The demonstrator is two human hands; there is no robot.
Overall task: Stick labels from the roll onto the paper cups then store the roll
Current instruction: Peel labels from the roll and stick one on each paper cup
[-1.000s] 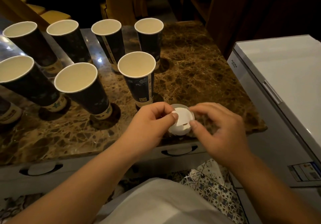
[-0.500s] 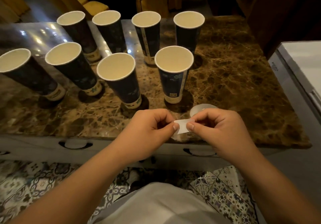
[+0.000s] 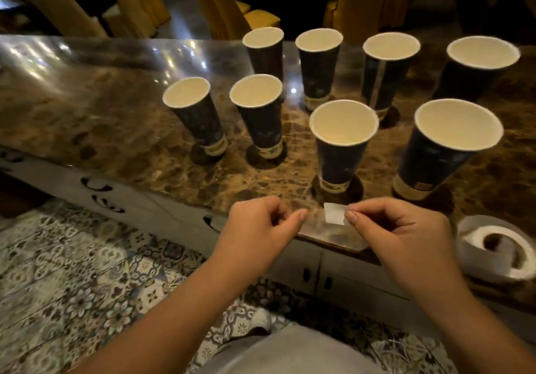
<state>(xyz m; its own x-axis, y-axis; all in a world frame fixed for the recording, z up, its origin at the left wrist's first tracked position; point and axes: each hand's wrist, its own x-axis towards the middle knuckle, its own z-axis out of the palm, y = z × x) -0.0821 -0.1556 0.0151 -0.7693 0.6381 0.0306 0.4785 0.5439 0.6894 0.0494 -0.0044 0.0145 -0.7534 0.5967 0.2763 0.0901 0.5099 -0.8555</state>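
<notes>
Several dark blue paper cups with cream insides stand upright on the brown marble table [image 3: 101, 130]; the nearest cup [image 3: 342, 144] is just beyond my hands. My right hand [image 3: 397, 234] pinches a small white label [image 3: 333, 213] between thumb and forefinger over the table's front edge. My left hand [image 3: 261, 225] is beside it, fingers curled with thumb and forefinger together, a small gap from the label and holding nothing that I can see. The white label roll [image 3: 493, 247] lies flat on the table at the right, apart from both hands.
A drawer front [image 3: 293, 266] with dark handles runs below the table edge. Patterned floor tiles [image 3: 72, 272] show at the lower left. Yellow-brown chairs [image 3: 220, 5] stand behind the table. My lap in light cloth is at the bottom.
The view swung left. My right hand pulled the label free and the roll now lies on the table at the right. My left hand let go of the label and moved slightly apart.
</notes>
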